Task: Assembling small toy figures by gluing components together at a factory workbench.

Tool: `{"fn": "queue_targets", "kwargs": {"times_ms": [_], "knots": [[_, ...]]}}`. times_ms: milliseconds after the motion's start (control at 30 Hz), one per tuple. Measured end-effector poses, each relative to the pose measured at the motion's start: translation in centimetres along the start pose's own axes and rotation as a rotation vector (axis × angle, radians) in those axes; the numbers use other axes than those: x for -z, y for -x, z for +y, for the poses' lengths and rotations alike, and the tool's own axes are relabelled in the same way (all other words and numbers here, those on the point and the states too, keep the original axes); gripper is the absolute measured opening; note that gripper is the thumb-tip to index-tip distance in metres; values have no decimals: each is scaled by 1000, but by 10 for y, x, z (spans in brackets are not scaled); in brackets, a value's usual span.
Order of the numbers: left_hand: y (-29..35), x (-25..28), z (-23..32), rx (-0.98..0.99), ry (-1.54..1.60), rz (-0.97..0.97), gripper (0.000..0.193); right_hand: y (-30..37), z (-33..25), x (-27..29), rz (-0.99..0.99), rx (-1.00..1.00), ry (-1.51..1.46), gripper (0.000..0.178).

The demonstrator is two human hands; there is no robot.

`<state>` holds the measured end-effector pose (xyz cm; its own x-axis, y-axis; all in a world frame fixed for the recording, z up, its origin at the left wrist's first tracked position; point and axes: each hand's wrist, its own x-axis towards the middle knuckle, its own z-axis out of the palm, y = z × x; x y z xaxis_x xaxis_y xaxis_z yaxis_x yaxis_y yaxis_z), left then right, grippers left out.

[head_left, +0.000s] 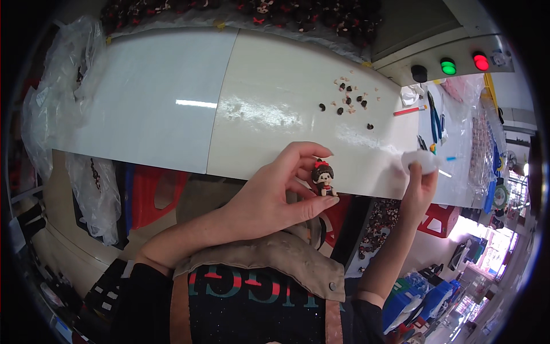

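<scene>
Just over the near edge of the table, my left hand (272,186) is closed around a small figurine (325,176). It has dark brown hair, a red bow on top, a pale face and pale feet, and it sits upright between my thumb and fingers. Farther right, my right hand (420,186) pinches a white, rounded, soft-looking wad (423,159), perhaps tissue or cloth, at the table's right part. My fingertips partly cover it. The two hands are well apart.
Small dark brown pieces (340,110) and tiny pale bits lie scattered on the white table (269,155). A red pen-like stick (409,110) and blue-handled pliers (435,117) are at the right. Many figurines (263,12) line the back. Clear plastic bags (63,97) hang left.
</scene>
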<state>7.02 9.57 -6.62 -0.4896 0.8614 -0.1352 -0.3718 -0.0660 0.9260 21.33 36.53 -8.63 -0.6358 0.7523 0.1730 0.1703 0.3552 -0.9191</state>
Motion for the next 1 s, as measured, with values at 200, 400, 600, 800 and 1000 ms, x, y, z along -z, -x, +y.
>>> {"fn": "queue_targets", "kwargs": {"times_ms": [200, 400, 600, 800, 1000], "knots": [[-6, 4, 9, 94, 5, -111, 54, -24, 20, 0, -2, 11, -53, 38], [-17, -2, 10, 90, -64, -79, 56, 23, -18, -6, 200, 407, 256, 53], [-25, -3, 14, 124, -86, -100, 65, 38, -41, -89, -314, 534, 88, 66], [-28, -8, 5, 100, -20, -53, 65, 38, -30, -96, -292, 601, 59, 52], [-26, -15, -19, -165, -105, 21, 50, 39, -30, -97, -197, 574, 1, 49]]}}
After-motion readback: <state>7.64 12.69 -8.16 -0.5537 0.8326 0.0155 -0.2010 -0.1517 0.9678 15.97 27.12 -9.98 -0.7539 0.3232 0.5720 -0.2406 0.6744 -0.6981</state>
